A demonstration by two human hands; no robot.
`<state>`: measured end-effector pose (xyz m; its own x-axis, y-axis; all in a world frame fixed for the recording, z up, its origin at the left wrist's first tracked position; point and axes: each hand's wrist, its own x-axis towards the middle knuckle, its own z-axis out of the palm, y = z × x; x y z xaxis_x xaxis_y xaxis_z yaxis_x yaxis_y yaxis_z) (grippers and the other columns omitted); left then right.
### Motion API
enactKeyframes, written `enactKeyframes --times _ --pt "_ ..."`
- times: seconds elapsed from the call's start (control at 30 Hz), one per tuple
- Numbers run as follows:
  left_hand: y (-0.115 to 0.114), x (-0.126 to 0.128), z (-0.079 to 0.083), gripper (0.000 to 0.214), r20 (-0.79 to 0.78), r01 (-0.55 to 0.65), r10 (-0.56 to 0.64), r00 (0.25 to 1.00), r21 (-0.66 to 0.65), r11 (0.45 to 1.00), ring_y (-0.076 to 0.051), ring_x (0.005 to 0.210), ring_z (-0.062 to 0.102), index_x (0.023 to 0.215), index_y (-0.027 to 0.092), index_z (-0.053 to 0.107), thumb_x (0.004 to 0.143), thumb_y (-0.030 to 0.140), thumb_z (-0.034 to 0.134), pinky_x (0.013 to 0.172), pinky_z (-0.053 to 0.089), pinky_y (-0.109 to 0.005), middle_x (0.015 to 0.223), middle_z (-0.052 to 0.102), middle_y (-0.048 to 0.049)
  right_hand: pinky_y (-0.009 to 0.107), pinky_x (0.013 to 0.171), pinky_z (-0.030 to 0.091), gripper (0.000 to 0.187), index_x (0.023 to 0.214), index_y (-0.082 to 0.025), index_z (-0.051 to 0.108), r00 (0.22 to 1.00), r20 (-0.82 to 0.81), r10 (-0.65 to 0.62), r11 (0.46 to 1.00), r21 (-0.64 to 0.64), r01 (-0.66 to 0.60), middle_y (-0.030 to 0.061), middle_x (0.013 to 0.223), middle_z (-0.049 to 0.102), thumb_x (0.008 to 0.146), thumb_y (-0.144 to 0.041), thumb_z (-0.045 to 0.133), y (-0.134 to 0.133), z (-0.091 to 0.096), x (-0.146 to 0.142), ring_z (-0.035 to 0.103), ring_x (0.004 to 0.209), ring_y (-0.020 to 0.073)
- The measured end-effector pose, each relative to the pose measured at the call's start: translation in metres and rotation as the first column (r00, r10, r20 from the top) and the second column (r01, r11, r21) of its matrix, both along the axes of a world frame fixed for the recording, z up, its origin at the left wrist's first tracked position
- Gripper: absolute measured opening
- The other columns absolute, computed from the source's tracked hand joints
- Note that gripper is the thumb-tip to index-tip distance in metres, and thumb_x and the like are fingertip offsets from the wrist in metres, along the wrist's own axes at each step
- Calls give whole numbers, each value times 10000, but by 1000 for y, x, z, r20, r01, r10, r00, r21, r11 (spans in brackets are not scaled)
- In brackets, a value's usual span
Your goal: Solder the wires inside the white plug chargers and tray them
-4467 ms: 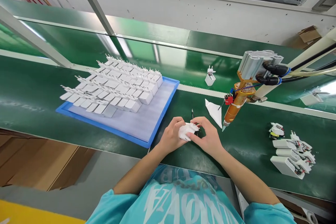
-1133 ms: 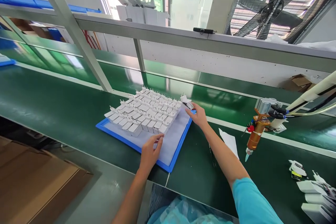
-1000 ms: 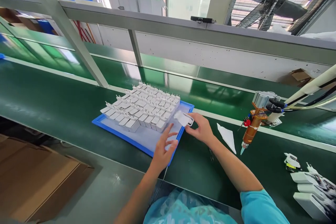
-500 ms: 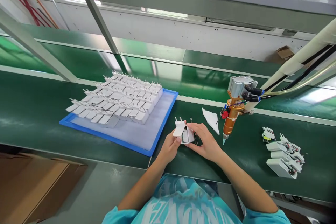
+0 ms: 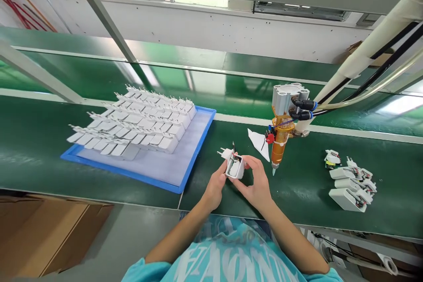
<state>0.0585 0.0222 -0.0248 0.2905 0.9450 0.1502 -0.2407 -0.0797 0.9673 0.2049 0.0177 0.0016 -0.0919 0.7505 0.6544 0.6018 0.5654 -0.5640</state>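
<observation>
Between my two hands is a white power adapter (image 5: 235,168), its open end facing me so that parts and wires show inside. Its lid with two plug pins (image 5: 225,153) hangs aside at the upper left, joined by wires. My left hand (image 5: 214,188) grips the housing's left side with thumb and fingers. From the right, my right hand (image 5: 257,183) pinches the same housing. Just right of my hands, an orange dispenser (image 5: 280,145) with a pale nozzle points down at the bench. A white paper scrap (image 5: 259,143) lies beside it.
On the left, a blue-rimmed tray (image 5: 187,176) bears rows of white adapters (image 5: 132,123). Several open adapters (image 5: 352,189) stand at the right, near a loose plug piece with a circuit board (image 5: 332,158). Hoses (image 5: 360,90) run from the dispenser. A cardboard box (image 5: 66,233) sits below, left.
The adapter has been turned so its opening shows more, and the lid has swung from in front of it to the upper left. Both hands still hold it. The camera view has shifted.
</observation>
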Motion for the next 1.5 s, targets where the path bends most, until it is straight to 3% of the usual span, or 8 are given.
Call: enactKeyframes --times 0.2,0.3,0.37,0.47,0.53,0.73,1.0,1.5 --pt "5 -4 4 508 -202 -96 91 975 -17 995 -251 1184 595 1308 170 552 887 451 586 1024 461 -359 1312 619 -118 312 821 587 383 1264 -250 582 993 -10 121 992 -34 -121 83 1147 686 910 -127 503 -18 15 17 689 982 178" --pt "8 -10 9 432 -314 -91 87 946 2 996 -224 1033 654 1242 165 590 876 394 597 896 513 -321 1194 684 -104 358 840 579 311 1160 -259 642 946 -287 -148 980 88 179 40 980 723 924 -141 478 -17 32 41 707 914 182" --pt "9 -15 12 436 -373 -89 93 923 27 996 -212 956 667 1225 151 589 853 377 616 827 524 -304 1138 702 -105 463 985 514 309 1222 -246 603 841 -482 -245 944 77 320 75 1144 683 925 -236 518 -3 43 58 651 1115 231" --pt "9 -19 11 438 -423 -104 121 898 64 993 -205 926 673 1210 145 575 843 382 617 796 527 -295 1107 710 -106 469 1044 469 487 1277 -248 543 862 -492 -123 988 -143 60 102 1280 616 822 -354 682 30 54 76 582 1227 248" --pt "9 -23 9 448 -459 -108 135 878 85 990 -202 935 676 1231 159 543 849 385 607 790 529 -291 1120 707 -103 423 963 522 471 1205 -241 555 886 -464 -19 949 -286 -129 90 1168 662 788 -390 716 49 59 77 640 1110 228" --pt "11 -35 4 436 -571 -100 147 808 112 989 -185 875 683 1252 193 489 875 397 571 708 527 -262 1072 711 -76 284 595 496 380 893 -221 524 922 -381 -73 928 -364 -77 -22 762 619 724 -477 747 71 71 21 580 631 127" --pt "15 -44 6 368 -654 -115 194 731 162 980 -184 797 676 1158 202 566 849 399 606 713 521 -266 929 715 -31 256 520 433 320 810 -229 463 892 -452 -5 951 -278 -136 -85 554 489 730 -414 711 74 77 -61 494 490 102" --pt "11 -48 13 331 -619 -153 248 745 203 967 -140 592 594 1025 177 671 789 410 671 570 477 -218 709 676 -5 268 486 407 299 779 -243 401 890 -436 130 960 -170 -224 -85 519 428 754 -380 666 64 71 -70 445 449 108"
